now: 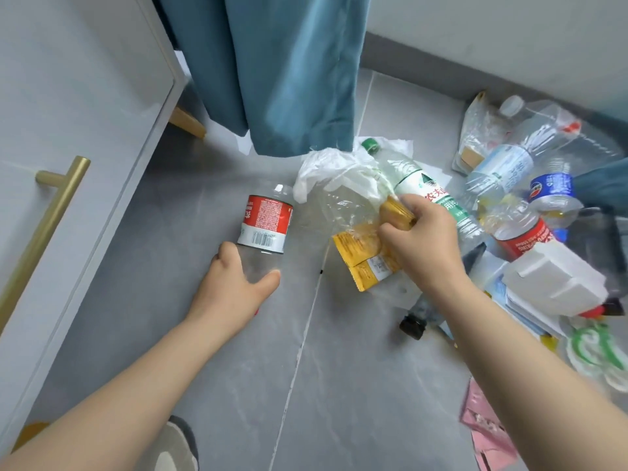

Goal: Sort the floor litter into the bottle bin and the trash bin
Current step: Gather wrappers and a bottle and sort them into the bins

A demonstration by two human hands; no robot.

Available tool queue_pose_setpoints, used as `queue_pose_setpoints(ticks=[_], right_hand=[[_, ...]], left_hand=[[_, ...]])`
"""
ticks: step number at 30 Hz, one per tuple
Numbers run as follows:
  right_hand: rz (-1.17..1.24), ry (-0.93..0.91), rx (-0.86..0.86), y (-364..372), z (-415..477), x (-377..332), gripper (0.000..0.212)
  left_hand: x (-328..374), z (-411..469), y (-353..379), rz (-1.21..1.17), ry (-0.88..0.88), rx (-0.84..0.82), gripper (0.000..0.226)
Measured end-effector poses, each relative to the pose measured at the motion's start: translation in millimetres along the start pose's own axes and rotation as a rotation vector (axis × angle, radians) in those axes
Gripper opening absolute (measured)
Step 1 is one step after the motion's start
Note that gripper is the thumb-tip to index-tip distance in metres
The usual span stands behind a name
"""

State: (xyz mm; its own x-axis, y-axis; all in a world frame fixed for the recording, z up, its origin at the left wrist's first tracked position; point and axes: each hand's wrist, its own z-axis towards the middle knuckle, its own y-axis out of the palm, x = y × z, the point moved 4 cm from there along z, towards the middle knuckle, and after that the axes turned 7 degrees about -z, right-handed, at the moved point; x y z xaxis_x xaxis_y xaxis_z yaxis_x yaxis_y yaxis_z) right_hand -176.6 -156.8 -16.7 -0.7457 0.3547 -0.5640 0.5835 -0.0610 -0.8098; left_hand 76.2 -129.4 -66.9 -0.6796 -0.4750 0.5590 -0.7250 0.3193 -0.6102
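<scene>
The left hand point(238, 283) curls round the base of a red-labelled bottle point(265, 226) lying on the floor point(204, 368), while the right hand point(421, 232) pinches a yellow wrapper point(367, 256).

Dark-capped bottle point(412, 326) lies mostly hidden under the right forearm point(509, 348); pink wrapper point(482, 419), blurred, possibly a sachet, runs off the bottom edge.

Left hand point(238, 283) grips red-label bottle point(263, 229); right hand point(421, 229) pinches yellow wrapper point(396, 212).

One head-worn view looks forward and down at the grey tiled floor point(339, 402), close above the left hand point(238, 283) and right hand point(421, 239)
</scene>
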Motion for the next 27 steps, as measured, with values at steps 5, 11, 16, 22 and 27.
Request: queue_pose_setpoints(ticks=[5, 11, 16, 22, 27], right_hand=[[0.046, 0.037, 0.026, -43, -12, -21, 0.013], [0.063, 0.116, 0.038, -136, -32, -75, 0.011], [0.058, 0.156, 0.054, -235, -64, -126, 0.005], [0.133, 0.242, 0.148, -371, -118, -194, 0.003], [0.154, 0.343, 0.266, -480, -167, -252, 0.009]], left_hand=[[49, -25, -12, 0.006, -0.015, -0.052, 0.05], [118, -94, -80, 0.045, -0.045, -0.075, 0.052], [180, -162, -138, 0.046, -0.047, -0.14, 0.054], [286, -256, -223, -0.006, 0.02, -0.177, 0.057], [375, -333, -301, 0.027, 0.123, -0.199, 0.05]])
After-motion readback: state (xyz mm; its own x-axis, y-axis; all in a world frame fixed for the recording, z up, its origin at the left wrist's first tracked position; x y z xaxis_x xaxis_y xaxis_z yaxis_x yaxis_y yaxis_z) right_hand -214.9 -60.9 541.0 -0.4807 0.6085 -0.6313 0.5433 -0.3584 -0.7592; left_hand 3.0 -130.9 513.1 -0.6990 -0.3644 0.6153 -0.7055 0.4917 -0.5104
